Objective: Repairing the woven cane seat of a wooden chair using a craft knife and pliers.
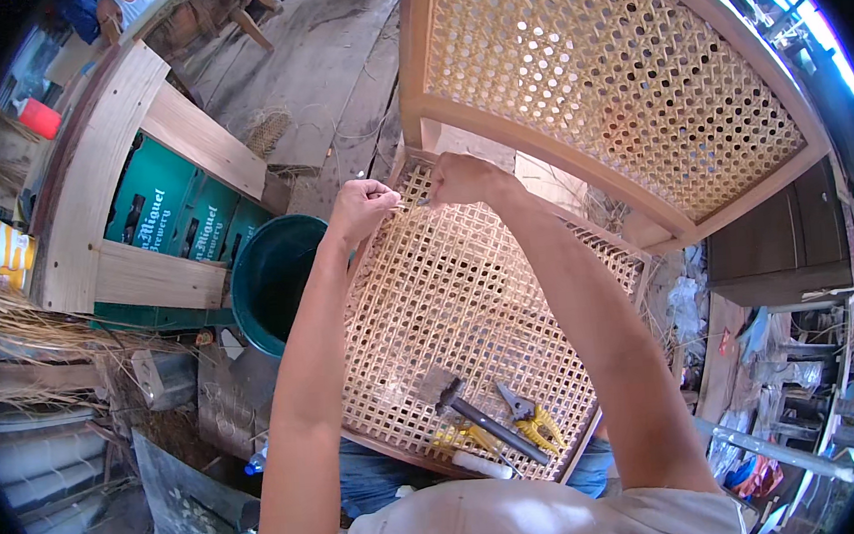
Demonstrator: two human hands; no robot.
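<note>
Seat (pixel 439 291) is over the lap (pixel 371 475), left hand (pixel 366 207) seemingly pinching a strand (pixel 398 206) at its far end. Right hand (pixel 468 177) is curled, can't tell on what. Tip the seat and that hammer (pixel 497 427) could slide off.

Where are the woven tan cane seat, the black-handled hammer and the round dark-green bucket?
Woven tan cane seat (pixel 439 296): head view, on its open weave.
Black-handled hammer (pixel 500 430): head view, on its handle.
Round dark-green bucket (pixel 264 260): head view, on its inner wall.
</note>
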